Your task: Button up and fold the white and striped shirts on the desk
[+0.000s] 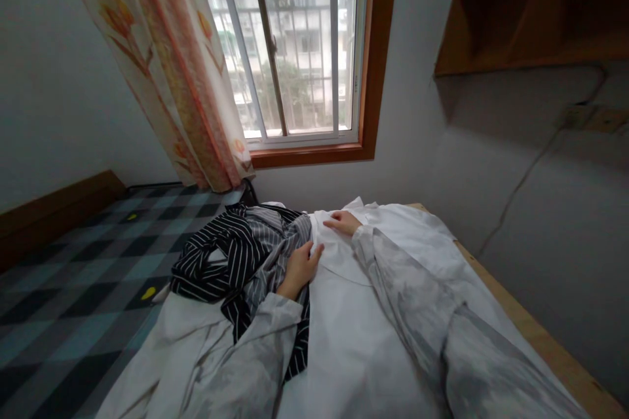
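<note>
A white garment (339,314), perhaps a shirt or coat, lies spread over a white layer in front of me. My left hand (299,270) rests at its left edge, thumb and forefinger apart, the other fingers partly hidden. Farther up, my right hand (346,222) has its thumb and fingers on the upper part of the same white cloth and appears to pinch a fold. A black-and-white striped garment (216,258) is bunched beside my left hand, with a grey striped piece (268,229) against it. Part of the striped cloth runs below my left wrist.
A dark checked bedspread (73,262) covers the left side, by a wooden bed board (63,209). A flowered curtain (177,72) hangs beside the window (309,46). A wooden edge (525,321) runs along the right, under a wall shelf (535,59) and a cable (515,190).
</note>
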### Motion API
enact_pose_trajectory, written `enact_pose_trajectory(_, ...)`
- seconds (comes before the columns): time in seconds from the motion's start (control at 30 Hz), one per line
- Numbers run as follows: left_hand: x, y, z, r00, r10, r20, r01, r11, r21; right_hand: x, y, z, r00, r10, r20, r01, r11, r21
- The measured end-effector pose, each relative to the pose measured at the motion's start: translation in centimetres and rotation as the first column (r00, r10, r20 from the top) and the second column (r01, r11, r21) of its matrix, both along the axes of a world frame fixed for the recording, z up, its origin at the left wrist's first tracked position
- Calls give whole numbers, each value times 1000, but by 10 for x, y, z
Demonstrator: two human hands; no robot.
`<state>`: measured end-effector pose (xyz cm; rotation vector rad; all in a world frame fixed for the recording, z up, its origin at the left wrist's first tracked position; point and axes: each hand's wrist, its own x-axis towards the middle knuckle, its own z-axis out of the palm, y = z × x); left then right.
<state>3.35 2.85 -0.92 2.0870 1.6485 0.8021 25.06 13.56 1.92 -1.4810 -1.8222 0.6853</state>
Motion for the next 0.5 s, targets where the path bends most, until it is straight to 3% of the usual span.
enact_pose_trajectory(0.23, 3, -2, -1, 998, 48, 46, -48, 999, 3, 12, 17, -2, 977, -174, -122, 183, 981, 71)
enact_pose_trajectory(0.5, 6, -9, 8, 992, 124, 14, -124, 992, -32, 47, -12, -20, 995, -103, 11, 104, 991, -87)
